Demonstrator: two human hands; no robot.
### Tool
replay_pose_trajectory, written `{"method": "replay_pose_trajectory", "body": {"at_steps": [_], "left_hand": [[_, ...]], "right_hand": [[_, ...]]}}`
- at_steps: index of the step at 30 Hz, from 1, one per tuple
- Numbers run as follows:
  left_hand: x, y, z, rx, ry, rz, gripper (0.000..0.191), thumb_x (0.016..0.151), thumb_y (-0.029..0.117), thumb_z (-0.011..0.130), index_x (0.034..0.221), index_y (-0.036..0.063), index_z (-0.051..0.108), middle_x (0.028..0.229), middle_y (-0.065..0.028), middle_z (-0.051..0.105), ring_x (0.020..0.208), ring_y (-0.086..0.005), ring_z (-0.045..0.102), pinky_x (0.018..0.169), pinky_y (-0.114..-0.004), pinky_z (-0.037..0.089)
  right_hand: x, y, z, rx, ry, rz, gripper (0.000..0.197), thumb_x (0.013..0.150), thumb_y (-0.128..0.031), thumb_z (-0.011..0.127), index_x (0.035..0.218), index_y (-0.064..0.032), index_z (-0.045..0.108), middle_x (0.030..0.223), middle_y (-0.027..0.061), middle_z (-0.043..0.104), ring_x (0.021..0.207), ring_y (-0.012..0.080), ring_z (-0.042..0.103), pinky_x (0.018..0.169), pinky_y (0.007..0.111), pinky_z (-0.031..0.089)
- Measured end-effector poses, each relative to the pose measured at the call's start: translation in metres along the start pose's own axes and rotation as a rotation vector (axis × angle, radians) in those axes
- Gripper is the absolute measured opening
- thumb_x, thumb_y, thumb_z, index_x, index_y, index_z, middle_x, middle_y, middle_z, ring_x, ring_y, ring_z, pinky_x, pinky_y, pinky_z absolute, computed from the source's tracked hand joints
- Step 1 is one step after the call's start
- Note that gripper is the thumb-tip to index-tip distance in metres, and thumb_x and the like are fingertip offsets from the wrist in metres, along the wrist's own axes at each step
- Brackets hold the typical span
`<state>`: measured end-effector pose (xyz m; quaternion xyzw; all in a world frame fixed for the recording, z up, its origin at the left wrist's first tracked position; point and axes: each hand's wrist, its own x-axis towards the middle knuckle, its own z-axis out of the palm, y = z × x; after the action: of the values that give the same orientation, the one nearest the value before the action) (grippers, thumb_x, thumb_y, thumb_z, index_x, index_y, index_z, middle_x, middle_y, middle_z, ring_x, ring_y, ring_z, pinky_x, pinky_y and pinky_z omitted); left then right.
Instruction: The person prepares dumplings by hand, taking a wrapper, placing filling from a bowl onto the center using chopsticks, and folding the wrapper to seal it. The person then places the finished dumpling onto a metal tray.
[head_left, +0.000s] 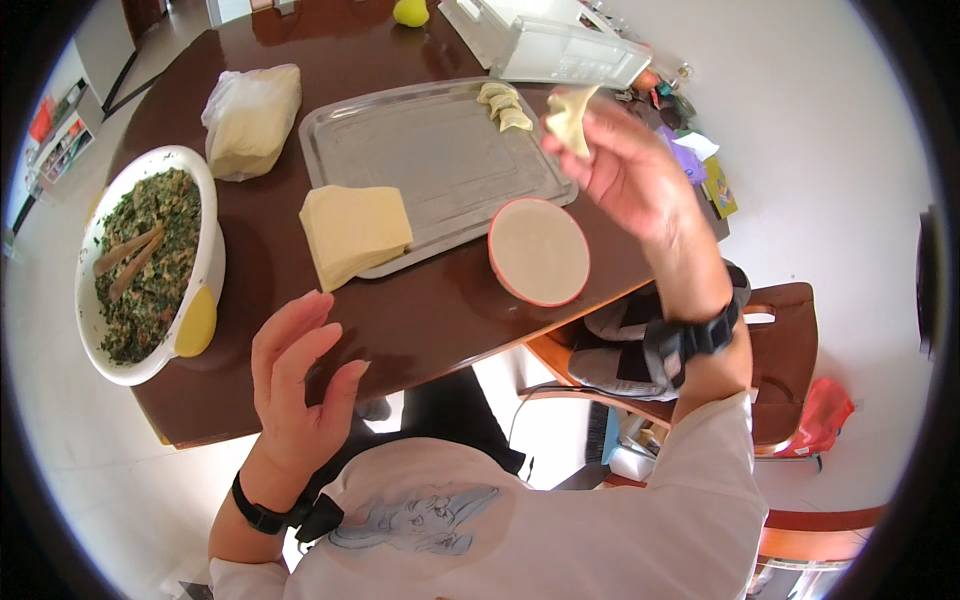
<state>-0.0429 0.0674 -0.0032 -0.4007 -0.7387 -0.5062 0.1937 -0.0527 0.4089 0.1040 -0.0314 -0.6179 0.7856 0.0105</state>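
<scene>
My right hand (626, 161) is raised beyond the right end of a metal tray (420, 157), its fingers pinching a folded wonton (571, 118). Several folded wontons (504, 105) lie in the tray's far right corner. At the tray's near left corner rests a stack of square dough wrappers (352, 229). My left hand (304, 375) hovers near the table's front edge with fingers apart and holds nothing. A red-rimmed bowl (538, 253) stands between the tray and the near edge. On the left, a white oval basin (215, 247) holds green chopped filling (161, 217) and wooden utensils (129, 261).
A plastic bag of dough wrappers (253, 122) lies behind the basin on the brown table (427, 319). A yellow-green fruit (410, 12) and a white container with a clear lid (570, 52) are at the far side. A wooden chair (784, 360) stands at the right.
</scene>
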Motion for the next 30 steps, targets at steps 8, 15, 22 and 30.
{"method": "replay_pose_trajectory", "body": {"at_steps": [8,15,22,30], "left_hand": [[0.005,-0.003,0.014,0.105,-0.118,-0.056,0.035,0.079,-0.002,0.067,0.112,0.0004,0.054,0.121,-0.0218,0.054,0.109,-0.0341,0.057,0.09,-0.039,0.051],[-0.003,-0.009,0.01,0.164,-0.132,-0.134,0.03,0.083,0.0,0.063,0.112,-0.0005,0.054,0.119,-0.0206,0.056,0.108,-0.0337,0.057,0.092,-0.04,0.048],[-0.005,-0.01,0.005,0.151,-0.111,-0.152,0.031,0.084,-0.001,0.061,0.114,-0.0023,0.054,0.119,-0.0214,0.057,0.107,-0.0341,0.058,0.092,-0.039,0.048],[0.001,-0.01,0.002,0.18,-0.091,-0.175,0.03,0.081,-0.003,0.065,0.11,-0.0001,0.059,0.112,-0.0178,0.061,0.102,-0.0322,0.06,0.089,-0.037,0.049]], "right_hand": [[0.101,0.059,-0.128,-1.358,0.05,-0.236,0.023,0.085,-0.015,0.064,0.107,-0.0078,0.062,0.1,0.0097,0.064,0.092,0.0241,0.063,0.08,0.034,0.05],[0.123,0.085,-0.133,-1.758,-0.149,-0.519,0.025,0.081,-0.007,0.064,0.104,-0.0092,0.055,0.101,0.0111,0.058,0.092,0.0333,0.059,0.081,0.041,0.049],[0.129,0.088,-0.134,-1.884,-0.127,-0.647,0.027,0.077,-0.008,0.067,0.102,-0.01,0.055,0.098,0.0105,0.058,0.1,0.0308,0.057,0.082,0.042,0.048],[0.066,0.031,-0.036,-1.399,0.026,-0.581,0.025,0.08,-0.016,0.072,0.096,-0.002,0.059,0.092,0.0128,0.061,0.085,0.0324,0.061,0.075,0.038,0.05]]}}
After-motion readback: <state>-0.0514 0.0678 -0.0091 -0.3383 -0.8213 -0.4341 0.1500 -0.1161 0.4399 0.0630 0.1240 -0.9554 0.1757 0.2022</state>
